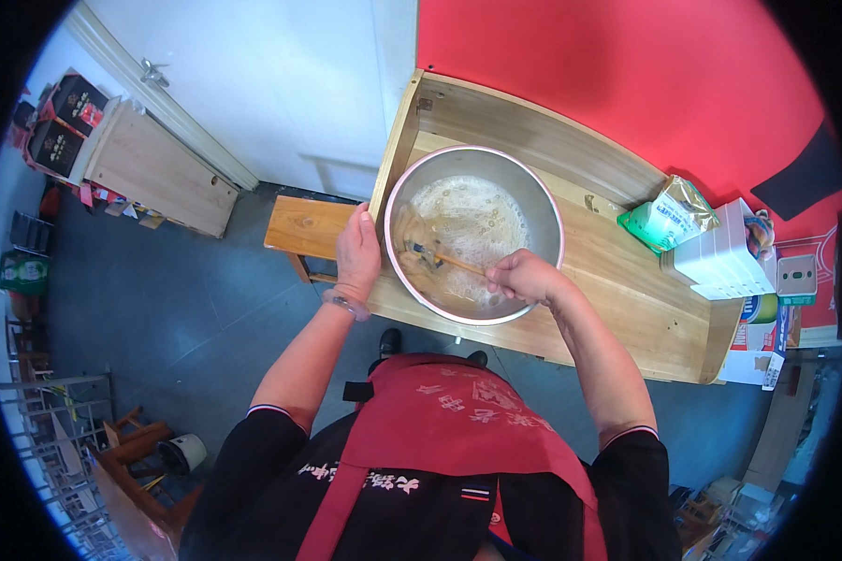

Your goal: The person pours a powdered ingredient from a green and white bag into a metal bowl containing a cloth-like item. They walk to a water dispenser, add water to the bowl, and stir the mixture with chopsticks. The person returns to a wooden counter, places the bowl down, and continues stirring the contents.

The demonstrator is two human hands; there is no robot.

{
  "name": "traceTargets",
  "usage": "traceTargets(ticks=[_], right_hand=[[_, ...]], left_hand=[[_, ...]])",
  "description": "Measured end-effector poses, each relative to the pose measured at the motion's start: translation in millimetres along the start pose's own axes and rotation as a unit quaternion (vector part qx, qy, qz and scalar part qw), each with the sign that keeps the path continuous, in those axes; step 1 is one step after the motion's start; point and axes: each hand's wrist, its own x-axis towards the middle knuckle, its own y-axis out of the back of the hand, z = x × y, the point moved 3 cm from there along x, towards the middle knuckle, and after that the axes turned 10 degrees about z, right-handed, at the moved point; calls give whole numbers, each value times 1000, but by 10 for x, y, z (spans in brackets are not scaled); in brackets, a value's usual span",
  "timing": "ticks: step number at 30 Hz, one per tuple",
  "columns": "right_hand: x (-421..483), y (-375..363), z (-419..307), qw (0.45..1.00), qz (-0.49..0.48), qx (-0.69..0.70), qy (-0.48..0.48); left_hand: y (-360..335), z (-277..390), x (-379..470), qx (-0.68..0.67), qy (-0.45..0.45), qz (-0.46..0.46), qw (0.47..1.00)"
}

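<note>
A large round metal pot (544, 210) with a pinkish rim stands on a wooden bench-like unit, holding cloudy, foamy liquid (473, 210). My right hand (523, 277) grips a thin wooden handle (459, 264) over the pot's near right side. The handle slants down leftwards into the liquid, where its blue-and-yellow end (424, 254) is partly submerged, so its kind is unclear. My left hand (358, 252), with a bracelet at the wrist, holds the front end of the wooden side panel (398, 144) just left of the pot. Some of its fingers are hidden.
A wooden stool (312, 226) stands left of the unit (603, 308). On the unit's right lie a green-and-white bag (666, 217) and white plastic containers (723, 252). A white door (274, 91) and red wall (603, 77) rise behind. Below left is a bucket (186, 452).
</note>
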Motion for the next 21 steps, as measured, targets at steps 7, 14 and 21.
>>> traceTargets(ticks=[7,14,21], right_hand=[[-143,72,11,981,-39,185,-28],[-289,184,149,953,-22,297,-45],[-399,505,-4,974,220,32,44]], left_hand=[[8,39,1,14,-13,10,1000],[-5,9,-2,21,-8,10,1000],[6,45,1,35,-24,8,999]])
